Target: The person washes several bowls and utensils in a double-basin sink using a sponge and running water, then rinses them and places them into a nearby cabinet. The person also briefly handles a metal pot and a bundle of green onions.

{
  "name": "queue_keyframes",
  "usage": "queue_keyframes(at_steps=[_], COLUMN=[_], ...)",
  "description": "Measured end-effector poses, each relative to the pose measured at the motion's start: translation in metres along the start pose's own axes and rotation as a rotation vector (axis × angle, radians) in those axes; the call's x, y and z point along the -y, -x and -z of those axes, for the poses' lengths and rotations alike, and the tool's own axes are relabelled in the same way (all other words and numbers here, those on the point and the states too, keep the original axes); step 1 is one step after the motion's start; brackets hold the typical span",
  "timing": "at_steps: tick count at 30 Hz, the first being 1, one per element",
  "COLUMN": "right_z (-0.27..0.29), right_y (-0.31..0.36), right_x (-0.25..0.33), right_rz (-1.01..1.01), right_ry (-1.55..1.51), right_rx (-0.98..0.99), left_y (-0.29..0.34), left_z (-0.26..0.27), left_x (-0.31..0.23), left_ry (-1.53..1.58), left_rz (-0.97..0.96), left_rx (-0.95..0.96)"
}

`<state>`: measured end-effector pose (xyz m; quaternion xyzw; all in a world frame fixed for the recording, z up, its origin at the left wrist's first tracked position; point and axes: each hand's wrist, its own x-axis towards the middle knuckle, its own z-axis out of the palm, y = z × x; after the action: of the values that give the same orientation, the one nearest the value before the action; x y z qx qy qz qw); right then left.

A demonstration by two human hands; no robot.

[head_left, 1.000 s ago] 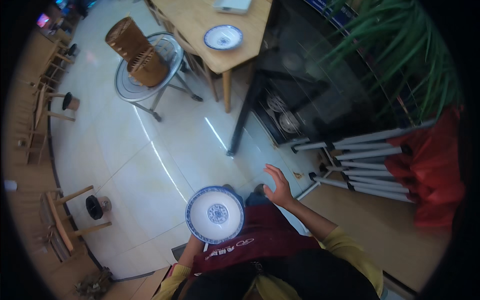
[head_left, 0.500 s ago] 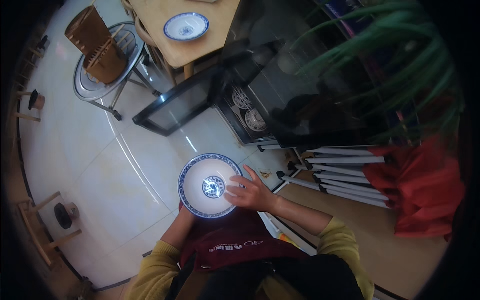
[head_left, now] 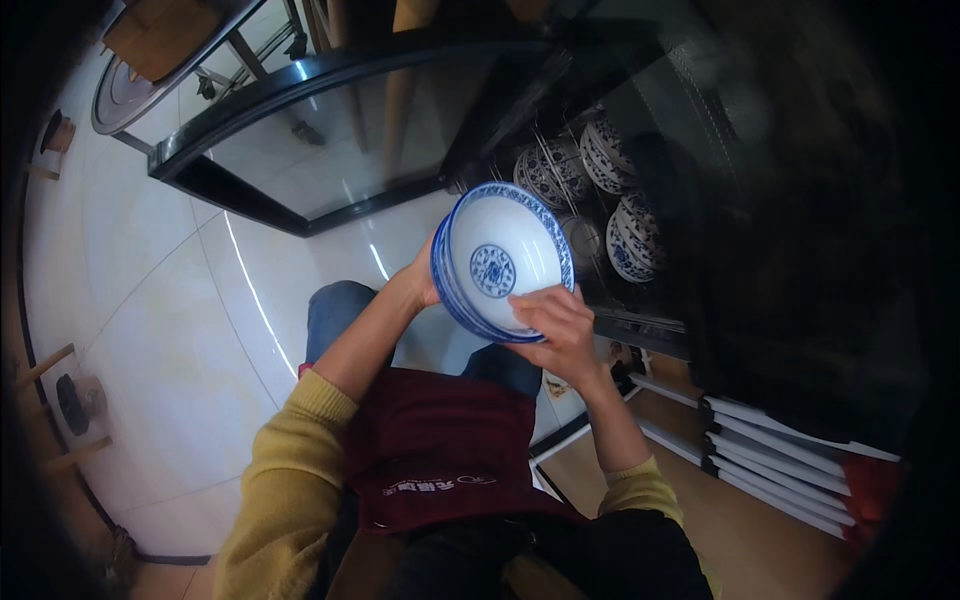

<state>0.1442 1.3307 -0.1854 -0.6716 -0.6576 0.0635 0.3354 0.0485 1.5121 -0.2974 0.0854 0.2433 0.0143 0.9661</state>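
Note:
A nested stack of white bowls with blue patterned rims [head_left: 530, 240] is held between my two hands, tilted to the right. My left hand [head_left: 424, 278] supports its left side, with most of the fingers hidden behind the bowls. My right hand [head_left: 560, 328] grips the lower right rim, its fingers inside the top bowl and its thumb side partly hidden. Just beyond the stack is a dark cabinet with its glass door [head_left: 345, 145] standing open. Inside it, blue-and-white bowls [head_left: 634, 238] lie in stacks on a wire rack [head_left: 570, 170].
The door's black frame [head_left: 225, 200] reaches out to the left over the tiled floor [head_left: 165, 330]. At the far left stands a round metal table [head_left: 112, 105] bearing a brown wooden container [head_left: 160, 40]. White tubes [head_left: 780, 460] and red cloth [head_left: 865, 490] lie low at the right.
The bowls have moved forward and right, nearer the cabinet, and tilted. My view has dropped closer to the open cabinet, with my knees now bent. My right hand now grips the rim.

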Motion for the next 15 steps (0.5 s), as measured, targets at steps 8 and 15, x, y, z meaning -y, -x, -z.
queue_keyframes(at_steps=[8,15], right_z=[-0.048,-0.033], right_y=[-0.002,-0.049], right_x=[-0.093,-0.159], right_rz=[-0.337,-0.533], right_ry=[-0.221,-1.126], right_rx=[-0.203,-0.668], left_y=[-0.064,-0.079], left_z=[-0.005,-0.041], left_x=[-0.023,-0.031], left_ry=[-0.305,-0.529], left_rz=[-0.141,-0.401], left_rx=[0.196,0.307])
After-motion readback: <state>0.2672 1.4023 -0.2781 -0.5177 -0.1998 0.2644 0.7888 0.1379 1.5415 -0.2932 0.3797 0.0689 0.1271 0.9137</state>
